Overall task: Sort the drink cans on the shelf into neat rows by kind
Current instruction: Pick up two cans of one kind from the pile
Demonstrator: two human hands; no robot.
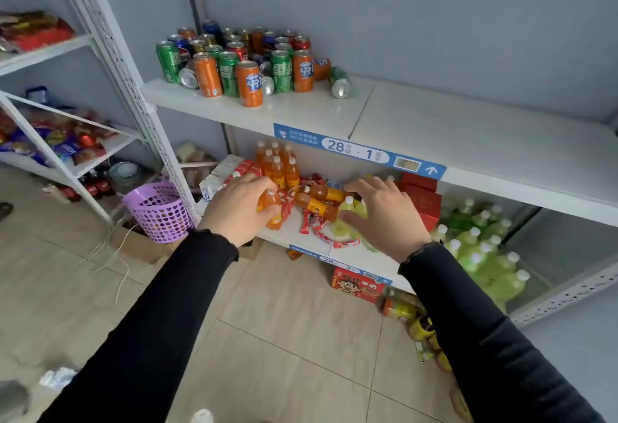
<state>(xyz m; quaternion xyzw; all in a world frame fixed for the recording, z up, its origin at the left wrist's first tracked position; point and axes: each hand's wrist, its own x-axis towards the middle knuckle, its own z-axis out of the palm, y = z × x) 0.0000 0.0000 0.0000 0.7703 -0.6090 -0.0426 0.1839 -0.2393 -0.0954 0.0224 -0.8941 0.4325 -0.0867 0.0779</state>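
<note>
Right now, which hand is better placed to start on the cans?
Right hand, probably: open and holding nothing, though low. Left hand grips an orange bottle. The cans stand one shelf up.

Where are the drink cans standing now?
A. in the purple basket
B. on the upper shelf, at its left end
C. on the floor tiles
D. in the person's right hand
B: the drink cans stand and lie in a mixed cluster on the upper shelf, near its left end.
</note>
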